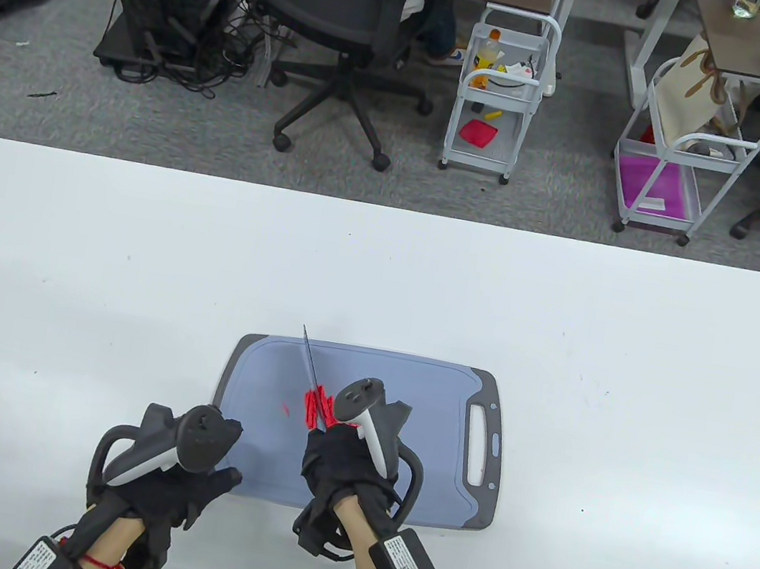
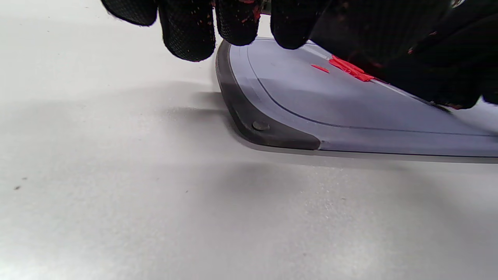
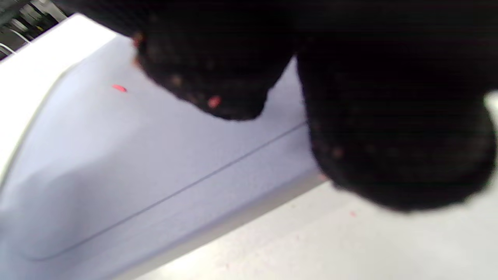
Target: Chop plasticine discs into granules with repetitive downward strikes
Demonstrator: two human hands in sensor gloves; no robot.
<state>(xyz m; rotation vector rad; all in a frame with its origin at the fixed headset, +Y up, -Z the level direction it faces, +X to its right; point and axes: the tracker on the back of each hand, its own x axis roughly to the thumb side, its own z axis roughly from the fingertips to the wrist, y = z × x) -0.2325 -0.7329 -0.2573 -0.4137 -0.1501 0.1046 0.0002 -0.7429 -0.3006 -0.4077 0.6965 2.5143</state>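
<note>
Red plasticine strips [image 1: 314, 407] lie in a small pile on the blue-grey cutting board [image 1: 421, 386], left of its middle. They also show in the left wrist view [image 2: 350, 69]. My right hand [image 1: 339, 463] grips a knife [image 1: 310, 364] whose thin blade points away and to the left, its near part over the red pile. My left hand [image 1: 202, 480] rests at the board's near left corner [image 2: 264, 130], fingers [image 2: 188, 31] hanging just off the board's edge, holding nothing. In the right wrist view dark gloved fingers [image 3: 389, 128] fill the frame above the board [image 3: 116, 163].
A stray red crumb [image 1: 287, 409] lies left of the pile. The board's handle slot [image 1: 478, 445] is at its right end. The white table [image 1: 625, 384] spreads around the board. Office chairs and white carts stand beyond the table's far edge.
</note>
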